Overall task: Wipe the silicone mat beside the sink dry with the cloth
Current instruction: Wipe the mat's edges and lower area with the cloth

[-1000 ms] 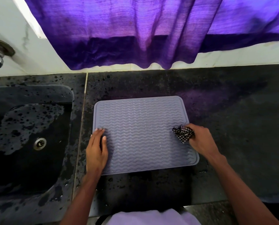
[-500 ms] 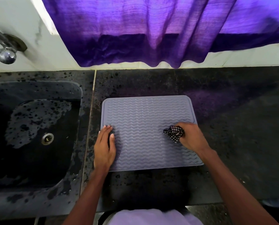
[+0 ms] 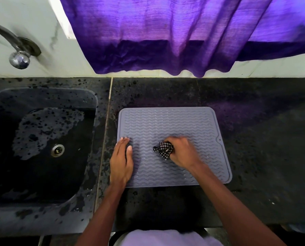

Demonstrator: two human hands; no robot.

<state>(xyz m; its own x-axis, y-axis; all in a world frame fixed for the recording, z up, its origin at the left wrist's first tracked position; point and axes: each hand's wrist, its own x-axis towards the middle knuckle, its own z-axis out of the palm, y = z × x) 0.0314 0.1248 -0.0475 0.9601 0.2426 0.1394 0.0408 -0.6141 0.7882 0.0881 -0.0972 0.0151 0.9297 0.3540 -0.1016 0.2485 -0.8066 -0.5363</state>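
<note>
Fingers [image 3: 177, 139] of right hand [image 3: 181, 154] clench the cloth [image 3: 163, 150] on the mat [image 3: 165, 121]; left hand [image 3: 120, 164] flat.

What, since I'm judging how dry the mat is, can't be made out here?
Head view. Wetness of the mat: droplets too small.
Patches under left hand, right hand, cloth: covered.
Most of cloth: balled inside right hand.
Part of tap: cut by left edge.

Grey wave-ribbed mat [image 3: 165, 125] — black-and-white checked cloth [image 3: 164, 150] — purple curtain [image 3: 165, 32], black speckled counter [image 3: 254, 157].
</note>
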